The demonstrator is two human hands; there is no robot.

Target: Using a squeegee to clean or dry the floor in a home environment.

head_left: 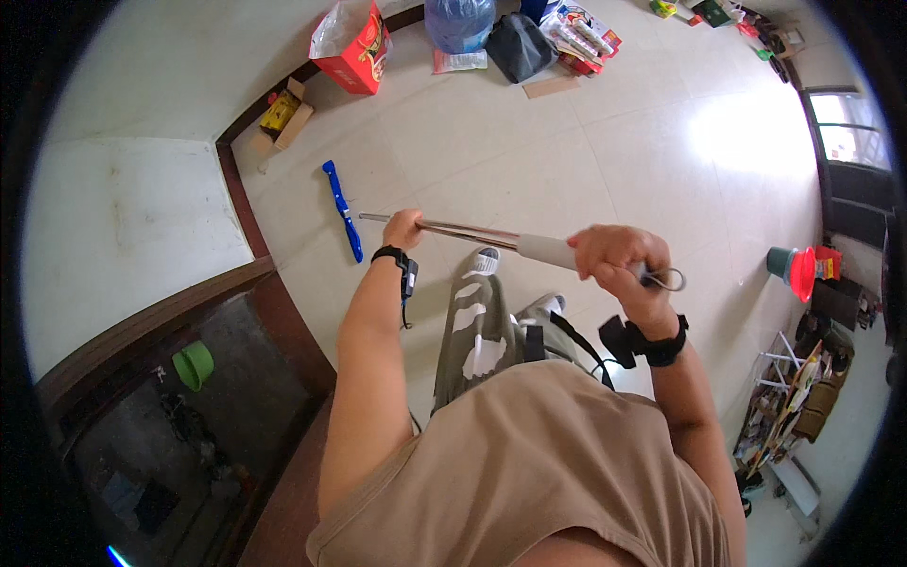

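Note:
Across the front of my body runs a metal mop handle (pixel 472 233) with a light grey grip (pixel 546 249) and a wire loop at its right end. My left hand (pixel 404 230) is closed round the thin metal part near the far left end. Around the grip's upper end wraps my right hand (pixel 622 260), with the loop sticking out past it. A long, narrow blue mop frame (pixel 342 212) lies on the floor beyond my left hand. The handle's tip ends close to the frame's middle; whether they are joined I cannot tell.
Along the far wall stand a red bag (pixel 354 52), a large blue water bottle (pixel 460 24), a black bag (pixel 521 49) and an open carton (pixel 283 118). Buckets (pixel 792 269) and a cluttered rack (pixel 794 397) are at right. A doorway with a green basin (pixel 194 366) lies left.

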